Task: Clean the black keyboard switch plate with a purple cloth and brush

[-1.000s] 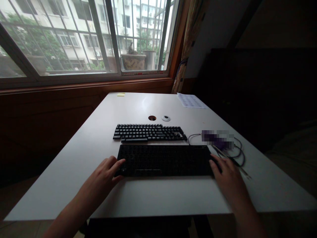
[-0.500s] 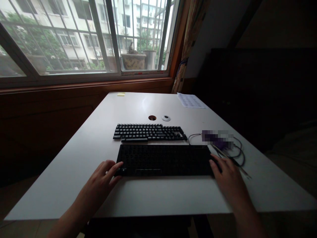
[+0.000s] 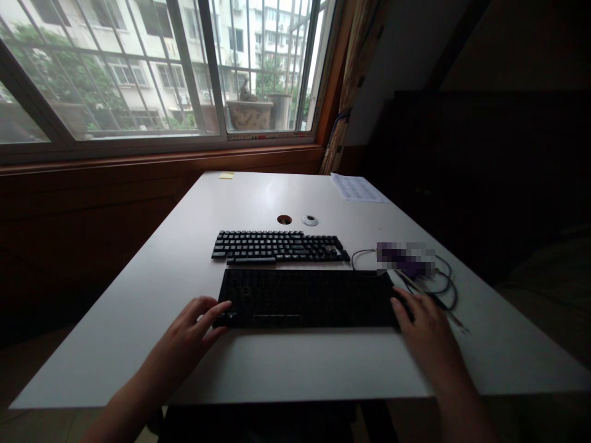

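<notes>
A black keyboard base [image 3: 309, 298] lies flat on the white table, its key area looking bare of most keycaps. At its left edge my left hand [image 3: 198, 320] is closed, with the index finger on top of the corner and the thumb at the near side. My right hand [image 3: 418, 314] grips the opposite end, thumb on the near right corner and fingers along the side. Just behind the base, rows of loose black keycaps [image 3: 277, 245] are laid out in keyboard order. A long spacebar cap [image 3: 252, 261] lies at their front.
Right of the keycaps lie a blurred purple object [image 3: 406, 259], a dark cable [image 3: 455, 292] and a thin light rod [image 3: 457, 323]. A cable hole [image 3: 284, 219] and its round cover [image 3: 310, 219] are farther back. Printed paper [image 3: 357, 187] and a yellow note [image 3: 226, 175] lie toward the far edge.
Almost nothing differs. Both hands stay at the keyboard base's ends, and the view has shifted very slightly.
</notes>
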Demonstrator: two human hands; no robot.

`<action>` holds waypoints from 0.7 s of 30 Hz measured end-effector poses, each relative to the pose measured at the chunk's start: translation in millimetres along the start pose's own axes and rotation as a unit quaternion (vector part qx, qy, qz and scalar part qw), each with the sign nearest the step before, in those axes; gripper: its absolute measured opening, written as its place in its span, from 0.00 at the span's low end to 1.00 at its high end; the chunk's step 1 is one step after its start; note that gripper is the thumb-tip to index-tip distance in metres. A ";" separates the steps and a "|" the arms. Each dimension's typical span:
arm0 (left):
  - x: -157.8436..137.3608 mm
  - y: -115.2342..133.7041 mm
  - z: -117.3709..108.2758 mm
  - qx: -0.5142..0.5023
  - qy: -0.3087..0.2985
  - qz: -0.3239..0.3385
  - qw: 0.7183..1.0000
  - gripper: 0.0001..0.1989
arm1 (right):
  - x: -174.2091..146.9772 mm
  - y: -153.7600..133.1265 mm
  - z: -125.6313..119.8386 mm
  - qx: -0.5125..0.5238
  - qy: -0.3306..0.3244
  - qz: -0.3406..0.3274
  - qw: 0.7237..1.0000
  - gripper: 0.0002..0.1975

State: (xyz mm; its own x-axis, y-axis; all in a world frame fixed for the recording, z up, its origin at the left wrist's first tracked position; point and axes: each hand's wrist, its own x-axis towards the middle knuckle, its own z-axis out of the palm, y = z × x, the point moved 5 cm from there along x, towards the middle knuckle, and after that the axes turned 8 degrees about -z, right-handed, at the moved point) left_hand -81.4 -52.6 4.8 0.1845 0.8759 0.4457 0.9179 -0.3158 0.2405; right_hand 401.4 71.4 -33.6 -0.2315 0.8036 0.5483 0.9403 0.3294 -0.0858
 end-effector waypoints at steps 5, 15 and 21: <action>1.0 -5.1 0.9 -0.019 -0.010 0.007 1.000 0.17 | 0.0 0.2 -0.4 0.002 -0.002 0.008 1.000 0.27; 5.2 -14.5 3.2 -0.052 -0.061 -0.022 0.997 0.19 | -1.0 2.6 1.5 0.009 -0.005 0.006 1.000 0.25; 5.8 -18.7 6.4 -0.057 -0.082 -0.022 0.995 0.23 | 0.2 -2.0 -1.6 0.007 0.000 -0.009 1.000 0.25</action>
State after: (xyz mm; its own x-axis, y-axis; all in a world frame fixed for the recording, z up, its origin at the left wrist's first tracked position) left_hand -95.3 -39.3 -2.6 0.2088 0.9345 0.2884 0.8819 -0.3074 0.3574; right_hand 399.9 70.1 -31.9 -0.2480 0.7980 0.5493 0.9327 0.3499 -0.0872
